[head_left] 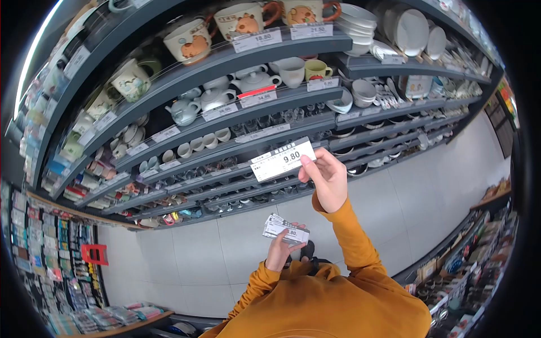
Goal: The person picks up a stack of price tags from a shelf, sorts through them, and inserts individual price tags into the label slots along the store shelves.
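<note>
Raised in front of the shelves, my right hand (pixel 328 180) pinches a white price label (pixel 276 163) reading 9.80 by its right end, thumb on its face. Lower down, near my body, my left hand (pixel 279 252) holds a fanned stack of similar price labels (pixel 283 230), the top one ending in .80. The two hands are apart. Behind the raised label run shelf edges with glasses and small cups (pixel 209 140).
Dark curved shelves (pixel 225 63) carry mugs, teapots (pixel 216 99), bowls (pixel 364 93) and plates (pixel 411 32). A red stool (pixel 94 254) stands on the tiled floor (pixel 197 253) at left. More goods racks (pixel 53 242) stand at left and lower right.
</note>
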Motion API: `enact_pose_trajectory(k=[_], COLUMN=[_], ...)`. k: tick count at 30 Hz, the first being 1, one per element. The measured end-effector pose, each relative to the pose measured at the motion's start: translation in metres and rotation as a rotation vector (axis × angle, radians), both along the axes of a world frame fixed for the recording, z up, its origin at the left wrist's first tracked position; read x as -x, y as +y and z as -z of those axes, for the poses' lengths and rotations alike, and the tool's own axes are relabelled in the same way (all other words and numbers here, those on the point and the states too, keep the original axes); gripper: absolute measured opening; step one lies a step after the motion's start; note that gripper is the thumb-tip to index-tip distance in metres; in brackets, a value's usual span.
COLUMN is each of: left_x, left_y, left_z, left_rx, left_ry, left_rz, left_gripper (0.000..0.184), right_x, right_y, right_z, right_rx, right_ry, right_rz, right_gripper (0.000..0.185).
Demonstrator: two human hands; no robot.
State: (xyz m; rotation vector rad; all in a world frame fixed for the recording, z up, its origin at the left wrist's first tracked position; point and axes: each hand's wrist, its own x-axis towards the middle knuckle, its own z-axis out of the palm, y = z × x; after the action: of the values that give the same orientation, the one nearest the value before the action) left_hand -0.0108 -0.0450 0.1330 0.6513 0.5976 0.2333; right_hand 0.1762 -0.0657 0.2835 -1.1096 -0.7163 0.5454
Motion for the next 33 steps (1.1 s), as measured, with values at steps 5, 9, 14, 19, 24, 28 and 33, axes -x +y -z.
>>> enact_pose_trajectory(k=[5, 9, 14, 19, 24, 28, 33], left_x=[0.010, 0.021, 0.033, 0.043, 0.049, 0.046, 0.017], left_y=[0.019, 0.036, 0.052, 0.052, 0.037, 0.013, -0.037], left_z=[0.004, 0.004, 0.008, 0.010, 0.006, 0.006, 0.013], left_rx=[-0.020, -0.036, -0.043, -0.042, -0.039, -0.011, -0.056], left_ry=[0.019, 0.012, 0.010, 0.005, 0.011, 0.021, 0.006], left_rz=[0.096, 0.113, 0.119, 0.139, 0.129, 0.113, 0.104], left_gripper=[0.043, 0.042, 0.040, 0.039, 0.040, 0.041, 0.039], right_x=[0.012, 0.022, 0.033, 0.043, 0.048, 0.036, 0.007], right_y=[0.000, 0.002, -0.007, -0.017, -0.035, -0.065, -0.130], right_z=[-0.004, -0.002, -0.005, -0.005, -0.003, -0.006, -0.012], right_rx=[-0.013, -0.011, 0.004, -0.010, -0.036, -0.070, -0.069], right_ry=[-0.004, -0.007, -0.033, -0.050, -0.038, -0.027, -0.041], right_rz=[0.112, 0.186, 0.281, 0.331, 0.341, 0.349, 0.356], right_gripper=[0.016, 0.016, 0.016, 0.015, 0.014, 0.013, 0.013])
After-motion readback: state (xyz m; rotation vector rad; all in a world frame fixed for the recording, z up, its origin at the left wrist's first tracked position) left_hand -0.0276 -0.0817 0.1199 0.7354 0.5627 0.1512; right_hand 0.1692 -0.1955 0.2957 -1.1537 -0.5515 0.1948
